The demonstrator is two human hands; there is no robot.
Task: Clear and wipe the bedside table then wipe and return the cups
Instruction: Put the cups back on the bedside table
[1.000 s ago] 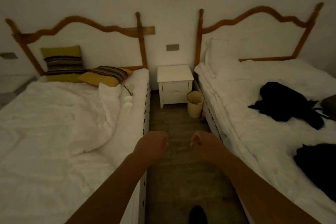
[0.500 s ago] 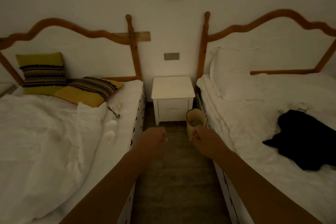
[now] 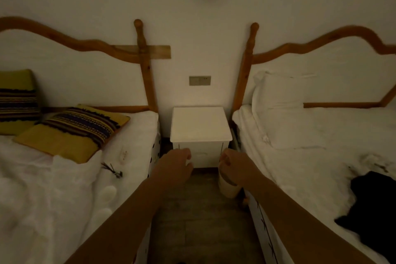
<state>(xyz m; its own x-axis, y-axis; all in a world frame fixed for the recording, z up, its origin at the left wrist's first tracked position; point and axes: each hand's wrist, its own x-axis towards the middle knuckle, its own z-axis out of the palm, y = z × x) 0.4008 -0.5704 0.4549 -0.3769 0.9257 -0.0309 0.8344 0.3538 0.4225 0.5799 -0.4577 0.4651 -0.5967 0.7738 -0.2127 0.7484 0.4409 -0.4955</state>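
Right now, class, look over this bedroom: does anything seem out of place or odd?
Two pale round items, possibly cups, lie at the edge of the left bed, not on the bedside table. A black garment sprawls across the right bed.

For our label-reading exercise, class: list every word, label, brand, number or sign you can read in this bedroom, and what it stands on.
No text here can be read.
Switch plate: tiny marks, too small to read.
Small white object on the left bed: marks too blurred to read.
Bedside table: no lettering visible.
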